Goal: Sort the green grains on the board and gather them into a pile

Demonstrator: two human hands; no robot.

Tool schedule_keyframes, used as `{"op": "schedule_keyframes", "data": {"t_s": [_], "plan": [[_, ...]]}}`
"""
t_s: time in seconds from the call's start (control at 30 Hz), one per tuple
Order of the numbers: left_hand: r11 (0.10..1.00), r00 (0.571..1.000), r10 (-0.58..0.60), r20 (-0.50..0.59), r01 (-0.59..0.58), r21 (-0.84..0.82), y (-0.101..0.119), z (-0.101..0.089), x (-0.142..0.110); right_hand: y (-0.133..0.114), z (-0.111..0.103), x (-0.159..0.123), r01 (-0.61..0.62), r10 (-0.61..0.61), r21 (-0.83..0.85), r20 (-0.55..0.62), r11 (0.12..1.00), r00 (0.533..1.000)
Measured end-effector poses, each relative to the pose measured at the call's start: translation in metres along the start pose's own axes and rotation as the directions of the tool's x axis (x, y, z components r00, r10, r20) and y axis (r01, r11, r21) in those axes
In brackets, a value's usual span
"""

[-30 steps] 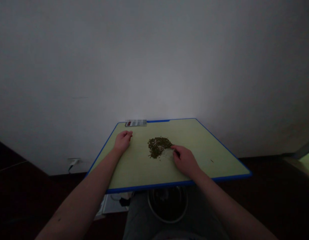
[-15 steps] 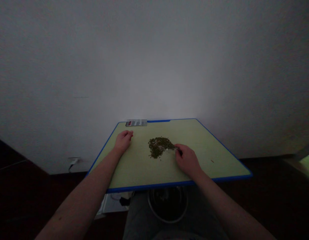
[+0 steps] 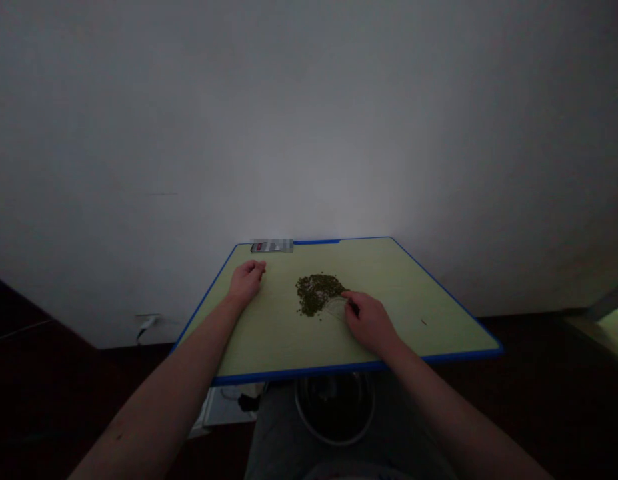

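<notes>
A loose pile of small green grains, like mung beans (image 3: pixel 311 293), lies on the pale yellow-green tabletop (image 3: pixel 283 347). At its right edge my right hand (image 3: pixel 369 320) is closed, the fingers pinching a thin, see-through flat piece (image 3: pixel 335 307). This piece lies low against the board beside the pile; its exact kind is unclear. My left hand (image 3: pixel 247 280) rests on the board's left side with the fingers curled in. Nothing shows in it, and it is apart from the grains.
A phone (image 3: pixel 272 246) lies at the far left edge of the tabletop. Under its near edge, a round metal bowl (image 3: pixel 335 440) sits by my legs, its contents dark. A thin brownish sliver (image 3: pixel 423 322) lies on the right. The wall (image 3: pixel 309 133) stands behind the far edge.
My right hand has shifted slightly left, towards the pile. The clear piece has turned from a shiny edge-on look to a flatter one. My left hand has stayed put.
</notes>
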State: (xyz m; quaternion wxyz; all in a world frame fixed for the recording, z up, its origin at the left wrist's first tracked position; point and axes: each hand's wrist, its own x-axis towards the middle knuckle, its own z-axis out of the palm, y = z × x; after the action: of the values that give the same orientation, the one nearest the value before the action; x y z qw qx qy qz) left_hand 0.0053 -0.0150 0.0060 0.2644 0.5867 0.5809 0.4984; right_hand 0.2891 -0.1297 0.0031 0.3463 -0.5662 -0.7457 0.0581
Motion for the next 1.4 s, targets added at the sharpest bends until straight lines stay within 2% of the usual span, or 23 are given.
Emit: {"op": "schedule_keyframes", "data": {"t_s": [0.3,0.53,0.83,1.2,1.4], "plan": [[1.0,1.0,0.006,-0.008,-0.006,0.002,-0.0007,0.0,-0.0007,0.0045,-0.0003,0.0003,-0.106,0.102,-0.069,-0.07,0.992,0.992],[1.0,1.0,0.004,0.0,-0.004,0.008,-0.0005,-0.001,0.0002,0.0057,-0.0002,0.0019,-0.134,0.128,-0.086,-0.062,0.987,0.99],[0.999,1.0,-0.022,-0.014,0.022,0.029,0.0054,-0.0009,-0.0031,0.0039,0.0004,0.0024,-0.093,0.089,-0.073,-0.051,0.993,0.995],[1.0,1.0,0.001,-0.002,-0.001,-0.023,0.0033,-0.0008,-0.0023,0.0035,-0.0007,0.0012,-0.037,0.036,-0.036,-0.027,0.999,0.999],[1.0,1.0,0.008,-0.008,-0.008,0.006,0.0017,-0.0009,-0.0015,0.0037,0.0004,0.0015,-0.026,0.025,-0.038,-0.018,0.999,1.0]]}}
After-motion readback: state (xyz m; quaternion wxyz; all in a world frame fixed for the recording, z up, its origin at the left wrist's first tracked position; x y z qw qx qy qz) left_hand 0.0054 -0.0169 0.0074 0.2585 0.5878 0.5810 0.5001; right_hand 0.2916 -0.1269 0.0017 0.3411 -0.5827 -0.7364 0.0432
